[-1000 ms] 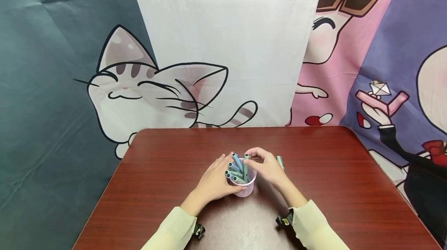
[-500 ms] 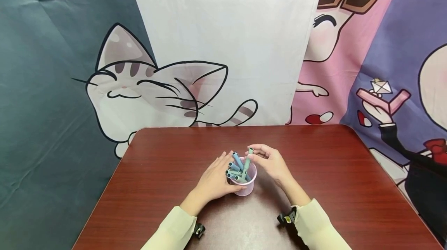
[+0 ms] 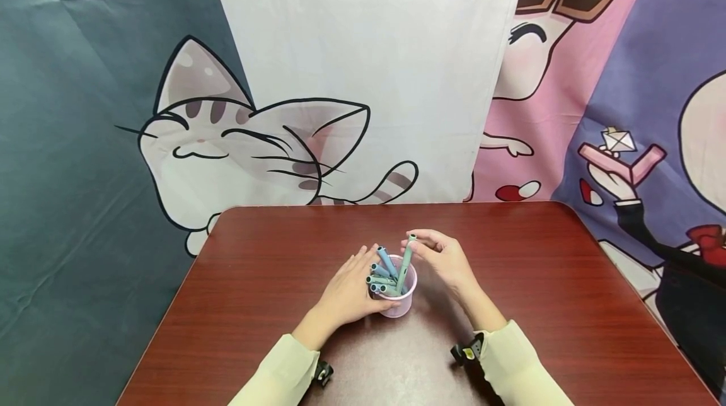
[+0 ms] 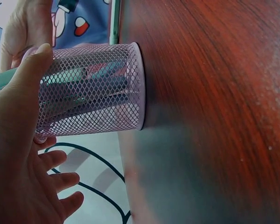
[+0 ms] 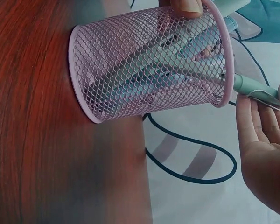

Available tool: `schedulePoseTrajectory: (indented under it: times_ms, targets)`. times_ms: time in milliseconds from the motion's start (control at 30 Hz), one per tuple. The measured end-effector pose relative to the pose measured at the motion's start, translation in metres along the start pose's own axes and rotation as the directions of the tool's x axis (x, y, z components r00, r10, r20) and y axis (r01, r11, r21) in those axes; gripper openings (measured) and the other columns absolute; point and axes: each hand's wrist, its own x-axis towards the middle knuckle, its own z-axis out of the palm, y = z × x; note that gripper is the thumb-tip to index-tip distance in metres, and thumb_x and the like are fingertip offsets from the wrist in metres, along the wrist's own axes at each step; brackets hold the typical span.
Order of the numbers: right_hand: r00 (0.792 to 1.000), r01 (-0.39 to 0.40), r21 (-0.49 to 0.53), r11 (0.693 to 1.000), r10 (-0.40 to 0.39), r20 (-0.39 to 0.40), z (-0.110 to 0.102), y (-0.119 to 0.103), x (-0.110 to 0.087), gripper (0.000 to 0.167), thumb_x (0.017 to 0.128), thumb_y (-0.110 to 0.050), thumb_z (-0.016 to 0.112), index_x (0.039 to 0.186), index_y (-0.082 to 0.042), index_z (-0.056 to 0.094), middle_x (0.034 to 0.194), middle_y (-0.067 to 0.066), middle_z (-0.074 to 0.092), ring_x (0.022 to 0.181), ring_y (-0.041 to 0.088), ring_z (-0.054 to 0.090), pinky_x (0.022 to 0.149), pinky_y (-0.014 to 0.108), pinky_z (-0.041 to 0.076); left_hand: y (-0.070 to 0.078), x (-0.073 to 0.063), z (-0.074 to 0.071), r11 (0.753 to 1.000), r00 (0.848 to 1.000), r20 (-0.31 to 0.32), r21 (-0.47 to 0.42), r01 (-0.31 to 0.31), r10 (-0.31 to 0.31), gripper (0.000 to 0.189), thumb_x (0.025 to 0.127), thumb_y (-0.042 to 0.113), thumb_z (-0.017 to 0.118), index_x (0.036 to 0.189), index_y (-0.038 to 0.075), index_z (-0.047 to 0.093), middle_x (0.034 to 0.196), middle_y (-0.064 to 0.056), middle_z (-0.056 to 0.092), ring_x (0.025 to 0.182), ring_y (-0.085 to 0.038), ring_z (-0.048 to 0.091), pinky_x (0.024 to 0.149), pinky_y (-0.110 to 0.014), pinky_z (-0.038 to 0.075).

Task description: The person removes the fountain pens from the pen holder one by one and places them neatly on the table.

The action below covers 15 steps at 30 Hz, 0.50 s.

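Note:
A pink mesh pen holder (image 3: 400, 309) stands upright on the table with several blue and green pens (image 3: 388, 262) leaning in it. My left hand (image 3: 348, 291) grips its left side, the thumb (image 4: 35, 65) lying near the rim in the left wrist view and the other fingers spread behind. My right hand (image 3: 449, 265) pinches the upper end of a green pen (image 3: 406, 261) by its clip end. That pen (image 5: 254, 88) slants up out of the holder, its lower part still inside the mesh.
Another green pen (image 4: 115, 21) lies on the table beyond the holder in the left wrist view; my right hand hides it in the head view. The reddish-brown table (image 3: 272, 267) ends at a printed cloth backdrop (image 3: 363, 46).
My right hand has moved up and slightly right, drawing the green pen higher out of the holder. The left hand stays on the holder.

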Motion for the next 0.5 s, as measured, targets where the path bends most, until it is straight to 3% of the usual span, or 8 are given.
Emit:
schedulePoseTrajectory:
  times_ms: [200,433,500]
  targets:
    - [1.000,0.004,-0.016,1.000,-0.004,0.005,-0.0004,0.0011,0.0005,0.029,0.094,-0.010,0.072,0.118,0.005,0.069,0.111,0.030,0.071,0.098,0.018,0.075,0.092,0.046,0.057,0.0006,-0.0007,-0.0009,1.000,1.000,0.004,-0.010,0.010,-0.010,0.103,0.077,0.075,0.070,0.152,0.010,0.042,0.165,-0.003,0.031,0.153,-0.027,0.027,0.125,-0.042,0.024]
    - [1.000,0.003,-0.028,1.000,-0.004,-0.009,-0.0003,-0.0038,-0.0017,0.031,0.091,-0.009,0.075,0.118,0.007,0.069,0.101,0.004,0.077,0.092,0.014,0.073,0.083,0.033,0.061,0.0014,-0.0004,-0.0014,1.000,1.000,0.003,-0.009,0.005,-0.005,0.103,0.077,0.073,0.071,0.153,0.009,0.042,0.165,-0.005,0.032,0.152,-0.029,0.029,0.124,-0.043,0.025]
    - [1.000,0.008,-0.025,1.000,-0.009,-0.014,-0.0001,-0.0076,-0.0026,0.032,0.091,-0.009,0.076,0.118,0.007,0.069,0.101,0.003,0.077,0.090,0.013,0.072,0.080,0.030,0.062,0.0016,-0.0002,-0.0019,1.000,1.000,-0.003,-0.016,0.003,-0.003,0.102,0.077,0.072,0.072,0.152,0.009,0.043,0.165,-0.005,0.032,0.152,-0.029,0.030,0.124,-0.044,0.025]
